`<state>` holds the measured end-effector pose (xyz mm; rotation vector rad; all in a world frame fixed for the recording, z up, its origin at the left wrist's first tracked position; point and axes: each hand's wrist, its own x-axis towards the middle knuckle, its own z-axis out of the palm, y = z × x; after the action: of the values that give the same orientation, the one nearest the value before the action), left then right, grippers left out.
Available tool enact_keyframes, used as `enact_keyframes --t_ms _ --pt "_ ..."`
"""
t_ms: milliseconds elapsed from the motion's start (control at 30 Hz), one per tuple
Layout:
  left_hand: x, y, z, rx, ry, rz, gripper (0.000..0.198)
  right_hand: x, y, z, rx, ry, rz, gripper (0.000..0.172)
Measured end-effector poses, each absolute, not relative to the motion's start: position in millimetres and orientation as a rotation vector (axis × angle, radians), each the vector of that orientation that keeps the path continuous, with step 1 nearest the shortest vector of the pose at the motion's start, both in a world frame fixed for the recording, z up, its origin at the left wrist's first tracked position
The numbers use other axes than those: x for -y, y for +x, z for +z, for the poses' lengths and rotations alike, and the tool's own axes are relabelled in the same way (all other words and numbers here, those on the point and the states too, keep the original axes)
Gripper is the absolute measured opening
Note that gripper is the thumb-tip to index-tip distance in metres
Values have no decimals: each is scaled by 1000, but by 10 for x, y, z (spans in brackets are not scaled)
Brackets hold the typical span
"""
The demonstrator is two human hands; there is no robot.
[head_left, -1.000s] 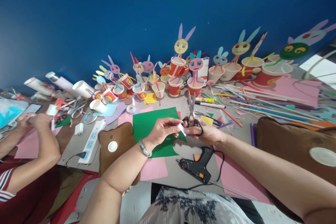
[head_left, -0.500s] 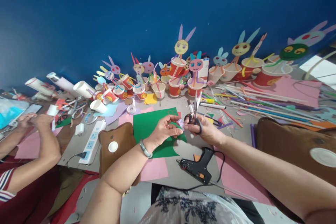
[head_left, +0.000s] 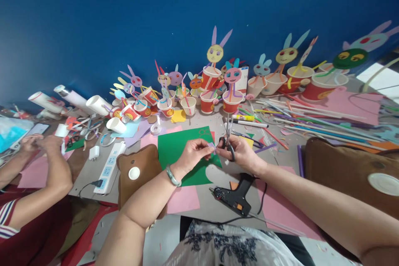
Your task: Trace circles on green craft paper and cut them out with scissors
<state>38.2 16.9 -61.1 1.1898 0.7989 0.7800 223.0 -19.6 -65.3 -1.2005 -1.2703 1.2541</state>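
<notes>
My left hand [head_left: 195, 154] pinches a small piece of light purple paper [head_left: 211, 146] between thumb and fingers. Black-handled scissors [head_left: 230, 151] are in my right hand [head_left: 245, 153], their blades pointing up and away from the paper. The fingertips of my right hand are at the paper's right edge; whether they grip it too is hard to tell. Beneath my left hand lies a green sheet [head_left: 183, 174] with small outlines near its top right corner. Nearer to me, a black glue gun [head_left: 235, 197] rests on the table.
Several red and white paper cups [head_left: 232, 104] with paper animal heads line the back. Coloured sticks [head_left: 324, 126] lie at right. Brown cushions [head_left: 140, 174] flank my arms. A power strip [head_left: 110, 168] and a co-worker's hands [head_left: 46, 141] are at left.
My left thumb and fingers have closed together on the purple paper. The scissors have shifted slightly left and down, and their blades look closer together. The co-worker's hands look much the same.
</notes>
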Motion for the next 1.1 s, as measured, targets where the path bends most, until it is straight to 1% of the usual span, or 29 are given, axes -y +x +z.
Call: enact_keyframes --t_ms 400,733,967,1100 --pt "-135 434 -673 -802 1012 762 43 210 2229 -665 1257 -1199 1129 41" --pt "-124 447 -667 -749 886 737 41 252 2194 -619 1269 -1200 1051 37" --pt "-126 443 -641 -808 958 786 39 238 2192 -628 1318 -1221 1081 42" --pt "-134 428 -608 -872 1096 786 32 219 2209 -650 1300 -1239 1089 45"
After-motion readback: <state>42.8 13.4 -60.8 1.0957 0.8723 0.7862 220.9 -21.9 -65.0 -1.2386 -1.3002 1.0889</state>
